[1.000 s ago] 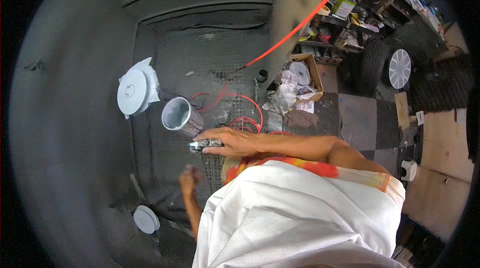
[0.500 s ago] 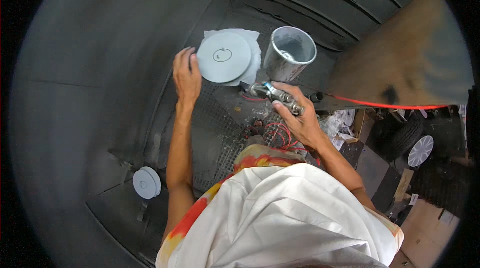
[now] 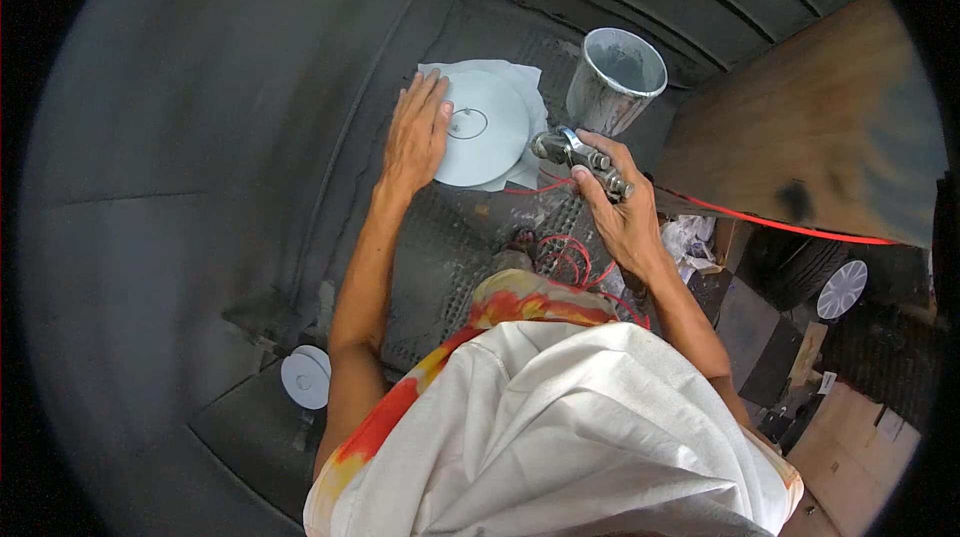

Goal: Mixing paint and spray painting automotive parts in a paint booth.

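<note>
My left hand [image 3: 420,129] has its fingers stretched out over the left edge of a round pale-grey disc [image 3: 505,132] with a ring marked at its middle. The disc lies on a sheet of white paper [image 3: 440,70]. My right hand [image 3: 625,205] is closed on a metal spray gun [image 3: 577,152] just right of the disc; its nozzle end is by the disc's right edge. A paint-streaked bucket-like container [image 3: 606,107] stands behind the gun. A thin red hose [image 3: 765,220] runs along the wooden panel and lies looped on the floor below.
Dark walls [image 3: 170,137] surround the grimy floor [image 3: 430,272]. A second pale disc [image 3: 305,377] is at lower left. At right are a wooden panel [image 3: 800,107], crumpled plastic [image 3: 687,234], a tyre [image 3: 790,262], a silver wheel cover [image 3: 842,289] and boards [image 3: 850,437].
Since one second ago the view has turned and my left hand has risen from low down onto the disc. My right hand has moved the gun rightward and up beside the disc.
</note>
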Demonstrator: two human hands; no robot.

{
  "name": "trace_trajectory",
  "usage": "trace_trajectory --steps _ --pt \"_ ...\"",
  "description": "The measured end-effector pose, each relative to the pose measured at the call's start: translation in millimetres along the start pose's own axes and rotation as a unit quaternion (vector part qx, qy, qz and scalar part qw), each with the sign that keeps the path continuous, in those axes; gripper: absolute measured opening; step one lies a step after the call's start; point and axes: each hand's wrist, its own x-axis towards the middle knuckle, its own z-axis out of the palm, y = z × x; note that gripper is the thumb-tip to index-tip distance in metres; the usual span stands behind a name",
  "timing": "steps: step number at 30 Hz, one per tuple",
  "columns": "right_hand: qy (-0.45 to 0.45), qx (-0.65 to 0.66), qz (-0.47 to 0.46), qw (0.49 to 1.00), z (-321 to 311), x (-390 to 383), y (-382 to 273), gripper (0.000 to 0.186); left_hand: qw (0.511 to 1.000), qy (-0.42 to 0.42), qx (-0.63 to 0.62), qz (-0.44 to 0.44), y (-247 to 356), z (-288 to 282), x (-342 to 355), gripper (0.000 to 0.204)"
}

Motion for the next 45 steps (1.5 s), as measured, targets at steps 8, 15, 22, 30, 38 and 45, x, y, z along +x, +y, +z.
trace_trajectory --steps 8,15,22,30,38,45 --pt "-0.046 0.000 0.006 0.999 -9.9 -2.8 -12.1 0.036 0.999 -0.010 -0.030 0.028 20.6 -0.2 -9.4 0.048" --pt "-0.053 0.030 -0.021 0.998 -16.4 -12.7 -27.1 0.035 0.998 -0.017 0.002 0.060 80.2 -33.6 -19.5 0.057" --pt "-0.053 0.017 -0.037 0.998 -13.7 -8.5 -36.8 0.035 0.998 -0.022 0.016 0.063 80.4 -37.5 -27.2 0.055" --pt "-0.048 0.011 -0.003 0.999 -6.5 -1.3 -36.9 0.034 0.996 -0.052 0.061 0.044 69.7 -30.3 -14.1 0.062" --pt "-0.058 0.029 0.012 0.998 -1.0 4.6 -24.7 0.035 0.996 -0.067 0.036 0.049 31.0 4.9 5.0 0.044" --pt "-0.059 0.025 0.003 0.998 -0.8 8.1 -18.9 0.035 0.994 -0.075 0.060 0.051 31.2 10.4 9.9 0.043"
